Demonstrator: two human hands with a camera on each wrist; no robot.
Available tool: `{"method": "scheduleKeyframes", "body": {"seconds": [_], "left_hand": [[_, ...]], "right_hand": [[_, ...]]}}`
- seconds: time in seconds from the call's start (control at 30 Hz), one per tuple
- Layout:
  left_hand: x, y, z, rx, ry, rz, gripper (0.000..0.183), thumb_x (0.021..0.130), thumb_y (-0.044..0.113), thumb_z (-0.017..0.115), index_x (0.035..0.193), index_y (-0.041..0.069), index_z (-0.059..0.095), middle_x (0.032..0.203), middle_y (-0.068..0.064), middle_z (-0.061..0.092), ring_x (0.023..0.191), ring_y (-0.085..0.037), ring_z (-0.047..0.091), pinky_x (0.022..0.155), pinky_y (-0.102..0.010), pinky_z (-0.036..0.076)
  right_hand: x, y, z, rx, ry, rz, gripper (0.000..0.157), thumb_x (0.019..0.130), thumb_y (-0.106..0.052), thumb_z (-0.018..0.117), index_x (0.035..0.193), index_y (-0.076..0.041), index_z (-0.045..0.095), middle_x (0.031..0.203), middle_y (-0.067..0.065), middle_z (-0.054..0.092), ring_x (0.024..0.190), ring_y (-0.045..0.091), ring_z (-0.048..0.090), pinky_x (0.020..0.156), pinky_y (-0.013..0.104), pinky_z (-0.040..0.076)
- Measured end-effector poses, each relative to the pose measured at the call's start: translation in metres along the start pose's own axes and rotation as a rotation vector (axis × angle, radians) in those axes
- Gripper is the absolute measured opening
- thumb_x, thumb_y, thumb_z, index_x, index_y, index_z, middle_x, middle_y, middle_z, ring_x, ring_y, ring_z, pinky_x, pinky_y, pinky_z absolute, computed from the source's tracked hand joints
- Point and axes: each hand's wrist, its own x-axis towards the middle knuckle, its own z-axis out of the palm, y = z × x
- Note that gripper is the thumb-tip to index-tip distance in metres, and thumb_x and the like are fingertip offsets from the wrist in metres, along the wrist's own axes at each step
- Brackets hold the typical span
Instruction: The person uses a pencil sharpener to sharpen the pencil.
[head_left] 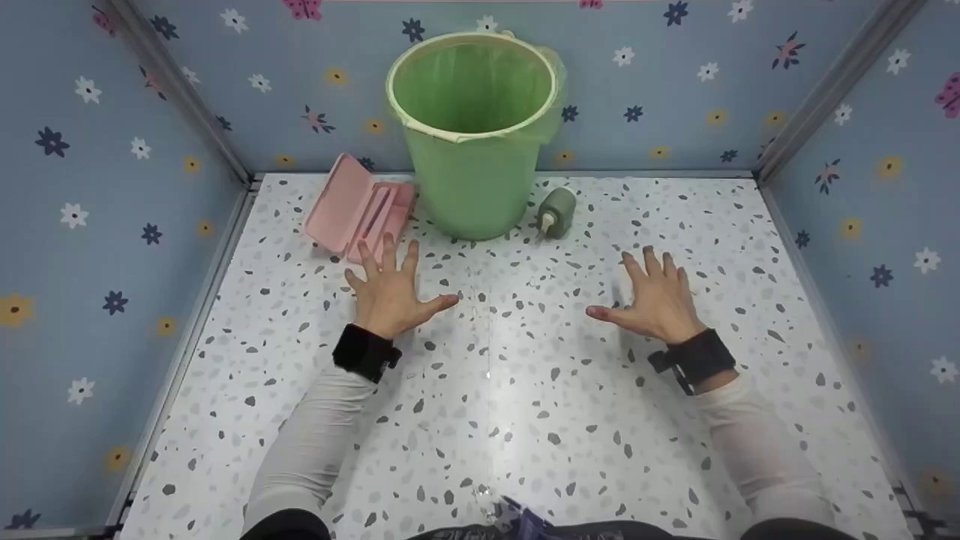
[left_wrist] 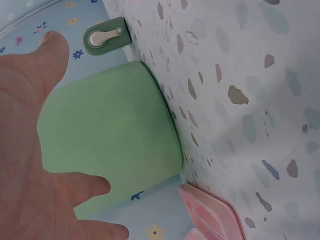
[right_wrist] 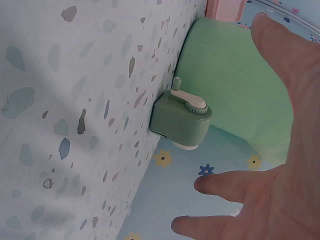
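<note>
My left hand point(head_left: 386, 296) is spread over the speckled table, its fingertips close to an open pink pencil case point(head_left: 341, 202); whether they touch it I cannot tell. Inside the case lies a slim pencil-like stick point(head_left: 377, 212). Palm down and fingers apart, my right hand point(head_left: 658, 300) holds nothing. Nearest to it is a green crank pencil sharpener point(head_left: 559, 210), also seen in the right wrist view with its cream handle point(right_wrist: 190, 98). Between case and sharpener stands a green trash bin point(head_left: 476, 180) with a thin liner folded over its rim.
Flower-patterned blue panels point(head_left: 292, 82) close off the back and both sides of the white speckled table point(head_left: 525, 420). Metal edging point(head_left: 187, 337) runs along the panels' base. A small dark purple object point(head_left: 529, 517) shows at the near edge.
</note>
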Motion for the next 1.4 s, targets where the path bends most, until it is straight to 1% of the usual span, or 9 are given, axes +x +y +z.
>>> {"method": "scheduleKeyframes", "body": {"seconds": [0.13, 0.23, 0.4, 0.57, 0.77, 0.97, 1.1, 1.23, 1.4], "left_hand": [[-0.004, -0.002, 0.002, -0.013, -0.005, -0.001, 0.123, 0.049, 0.092, 0.033, 0.145, 0.019, 0.014, 0.147, -0.018, -0.003, 0.119, -0.046, -0.025, 0.079, -0.074, -0.006], [-0.004, -0.006, 0.003, -0.037, -0.001, -0.023, 0.122, 0.050, 0.091, 0.036, 0.145, 0.017, 0.014, 0.146, -0.018, -0.004, 0.120, -0.047, -0.023, 0.081, -0.074, -0.003], [0.003, -0.017, 0.007, -0.090, 0.030, -0.091, 0.122, 0.052, 0.090, 0.037, 0.145, 0.015, 0.013, 0.145, -0.023, 0.001, 0.124, -0.049, -0.012, 0.086, -0.071, 0.012], [0.018, -0.023, 0.010, -0.119, 0.035, -0.102, 0.118, 0.055, 0.086, 0.043, 0.145, 0.014, 0.015, 0.144, -0.025, 0.009, 0.126, -0.050, 0.003, 0.087, -0.068, 0.021], [0.043, -0.029, 0.021, -0.124, 0.029, -0.082, 0.099, 0.064, 0.069, 0.061, 0.137, 0.009, 0.034, 0.136, -0.027, 0.023, 0.120, -0.049, 0.019, 0.084, -0.064, 0.028], [0.078, -0.034, 0.032, -0.113, -0.053, -0.102, 0.089, 0.065, 0.061, 0.065, 0.131, 0.006, 0.042, 0.126, -0.027, 0.033, 0.111, -0.045, 0.032, 0.075, -0.059, 0.038], [0.094, -0.036, 0.036, -0.108, -0.093, -0.103, 0.087, 0.066, 0.060, 0.065, 0.127, 0.002, 0.042, 0.120, -0.026, 0.036, 0.107, -0.044, 0.036, 0.074, -0.056, 0.039], [0.101, -0.037, 0.036, -0.118, -0.103, -0.107, 0.084, 0.068, 0.056, 0.067, 0.126, 0.000, 0.042, 0.119, -0.026, 0.038, 0.106, -0.044, 0.036, 0.076, -0.056, 0.039], [0.110, -0.040, 0.043, -0.140, -0.121, -0.122, 0.089, 0.070, 0.056, 0.065, 0.133, 0.001, 0.033, 0.122, -0.027, 0.037, 0.108, -0.046, 0.036, 0.078, -0.057, 0.038]], "right_hand": [[-0.001, -0.002, 0.000, -0.005, -0.009, 0.000, 0.116, 0.053, -0.086, 0.046, 0.141, -0.012, 0.028, 0.140, 0.027, 0.022, 0.123, 0.050, 0.017, 0.091, 0.066, 0.011], [-0.001, -0.004, 0.000, 0.002, -0.019, 0.002, 0.118, 0.053, -0.086, 0.046, 0.143, -0.013, 0.024, 0.141, 0.027, 0.019, 0.124, 0.050, 0.015, 0.092, 0.066, 0.009], [-0.002, -0.008, 0.000, 0.036, -0.033, -0.005, 0.118, 0.054, -0.085, 0.048, 0.145, -0.016, 0.018, 0.141, 0.026, 0.017, 0.125, 0.050, 0.011, 0.092, 0.065, 0.011], [-0.002, -0.005, -0.004, 0.036, -0.026, 0.005, 0.118, 0.053, -0.084, 0.049, 0.144, -0.013, 0.021, 0.141, 0.026, 0.018, 0.124, 0.050, 0.012, 0.092, 0.065, 0.012], [0.000, -0.004, -0.005, 0.002, 0.021, -0.033, 0.121, 0.050, -0.085, 0.050, 0.143, -0.014, 0.021, 0.140, 0.023, 0.023, 0.124, 0.047, 0.019, 0.093, 0.066, 0.006], [0.000, -0.009, 0.000, 0.021, 0.043, -0.087, 0.123, 0.048, -0.084, 0.053, 0.144, -0.015, 0.019, 0.140, 0.024, 0.023, 0.126, 0.043, 0.017, 0.093, 0.064, 0.012], [-0.001, -0.007, 0.001, 0.028, 0.068, -0.091, 0.122, 0.048, -0.083, 0.055, 0.144, -0.015, 0.020, 0.139, 0.024, 0.025, 0.126, 0.043, 0.019, 0.093, 0.064, 0.014], [-0.003, -0.004, 0.002, 0.020, 0.073, -0.092, 0.122, 0.048, -0.083, 0.055, 0.143, -0.014, 0.022, 0.139, 0.024, 0.024, 0.124, 0.045, 0.020, 0.093, 0.064, 0.016], [-0.007, 0.000, 0.005, -0.001, 0.043, -0.079, 0.123, 0.047, -0.083, 0.056, 0.141, -0.010, 0.027, 0.142, 0.022, 0.020, 0.125, 0.045, 0.019, 0.092, 0.064, 0.016]]}}
